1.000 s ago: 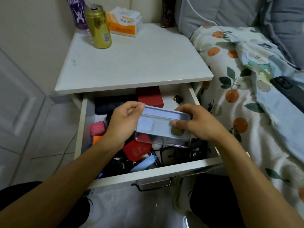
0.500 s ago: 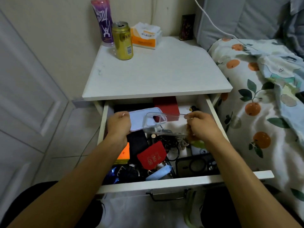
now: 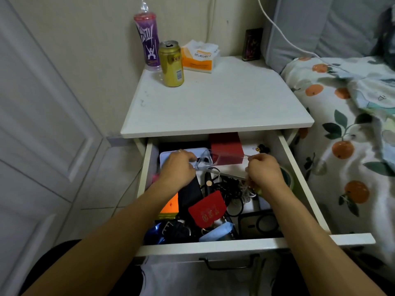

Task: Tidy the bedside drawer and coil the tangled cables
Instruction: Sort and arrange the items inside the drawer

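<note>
Clear glossy plastic phone case (image 3: 224,165), shiny gold metal can (image 3: 171,64), matt white painted nightstand top (image 3: 213,103), printed cotton bedsheet (image 3: 346,159).

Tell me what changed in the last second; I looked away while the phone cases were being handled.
The two cases, held stacked above the drawer, were pulled apart. The left hand lowered the blue case to the drawer's back left; the right hand keeps pinching the clear case over the cables. The red pouch and can stayed put.

We see a cream wall (image 3: 89,39) at the back | a white door (image 3: 38,124) on our left | pale floor tiles (image 3: 102,184) | a bed (image 3: 350,146) with orange-fruit sheets on our right
</note>
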`<state>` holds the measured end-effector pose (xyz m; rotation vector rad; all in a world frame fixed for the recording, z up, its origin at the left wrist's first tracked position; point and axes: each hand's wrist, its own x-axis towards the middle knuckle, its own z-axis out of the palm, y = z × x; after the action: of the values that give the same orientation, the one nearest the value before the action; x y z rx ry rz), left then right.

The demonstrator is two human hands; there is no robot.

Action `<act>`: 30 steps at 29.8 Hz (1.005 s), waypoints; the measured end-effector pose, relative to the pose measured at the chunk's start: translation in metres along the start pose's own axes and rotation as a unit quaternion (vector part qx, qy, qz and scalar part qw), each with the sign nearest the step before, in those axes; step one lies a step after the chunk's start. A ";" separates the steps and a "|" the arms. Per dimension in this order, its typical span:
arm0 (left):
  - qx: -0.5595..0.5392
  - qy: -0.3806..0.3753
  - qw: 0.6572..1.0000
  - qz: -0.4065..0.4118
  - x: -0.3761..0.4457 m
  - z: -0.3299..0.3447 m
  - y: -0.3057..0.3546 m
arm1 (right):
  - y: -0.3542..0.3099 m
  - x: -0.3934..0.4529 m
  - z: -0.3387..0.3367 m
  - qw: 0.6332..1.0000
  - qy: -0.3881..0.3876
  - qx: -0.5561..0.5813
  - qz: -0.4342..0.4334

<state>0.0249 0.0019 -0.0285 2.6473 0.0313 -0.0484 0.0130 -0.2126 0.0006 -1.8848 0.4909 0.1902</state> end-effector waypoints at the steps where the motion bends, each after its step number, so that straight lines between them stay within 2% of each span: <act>1: 0.015 -0.032 0.999 0.014 0.001 -0.002 0.002 | -0.001 0.001 -0.001 1.000 0.009 0.000 -0.004; 3: 0.058 -0.072 0.995 0.046 0.002 -0.004 0.005 | 0.000 0.001 -0.002 1.000 0.026 -0.001 -0.006; 5: 0.111 -0.076 0.988 0.074 0.002 -0.004 0.007 | 0.001 0.001 -0.003 0.999 0.031 -0.004 -0.012; 11: 0.162 0.016 0.982 0.095 0.013 -0.003 -0.002 | 0.002 0.004 0.000 1.000 0.019 -0.003 -0.011; 18: 0.119 0.000 0.990 0.076 0.035 0.000 -0.019 | 0.003 0.004 0.004 0.999 0.007 -0.024 -0.034; 24: 0.022 -0.023 0.999 -0.031 0.048 0.001 -0.027 | 0.006 0.009 0.004 0.999 0.018 -0.032 -0.039; 30: 0.013 -0.010 0.999 -0.052 0.047 0.005 -0.024 | -0.003 0.011 0.012 0.996 0.029 -0.053 -0.069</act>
<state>0.0711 0.0214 -0.0460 2.6682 0.1618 -0.1091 0.0257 -0.2033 -0.0050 -2.0259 0.3942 0.0699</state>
